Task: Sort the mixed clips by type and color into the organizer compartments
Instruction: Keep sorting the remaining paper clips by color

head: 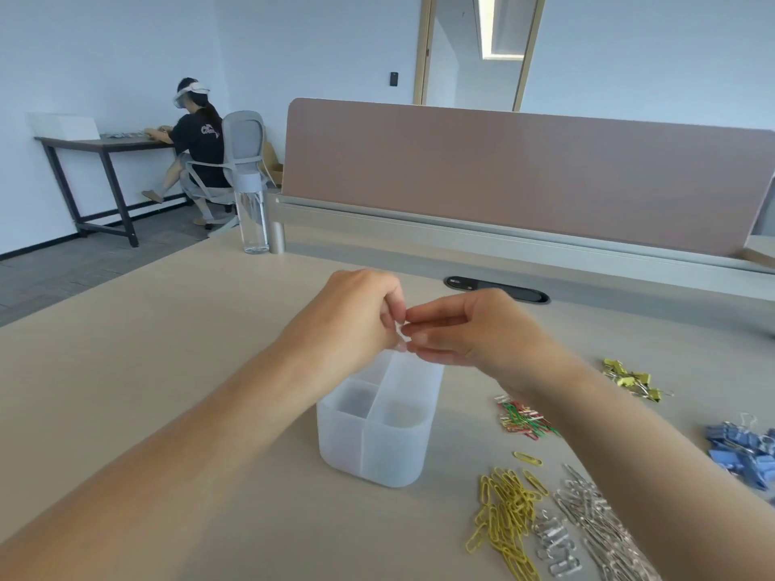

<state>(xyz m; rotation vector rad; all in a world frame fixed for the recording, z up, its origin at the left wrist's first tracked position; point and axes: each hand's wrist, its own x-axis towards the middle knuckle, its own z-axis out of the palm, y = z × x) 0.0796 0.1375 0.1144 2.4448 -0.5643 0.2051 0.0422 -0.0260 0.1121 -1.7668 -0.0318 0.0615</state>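
Here, left hand (356, 316) and right hand (474, 329) curled, fingertips together pinching 1 tiny pale clip (403, 331), above organizer (369, 454)

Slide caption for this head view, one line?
Over the organizer, left hand and right hand pinch a small item; yellow clips, silver clips and blue clips lie at right.

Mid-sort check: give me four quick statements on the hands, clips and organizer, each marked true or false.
1. The left hand and right hand meet fingertip to fingertip above the organizer. True.
2. The yellow paper clips are in the organizer. False: they lie on the desk, right of it.
3. The blue binder clips lie on the desk, outside the organizer. True.
4. The water bottle stands beside the organizer. False: it stands far off, by the divider.
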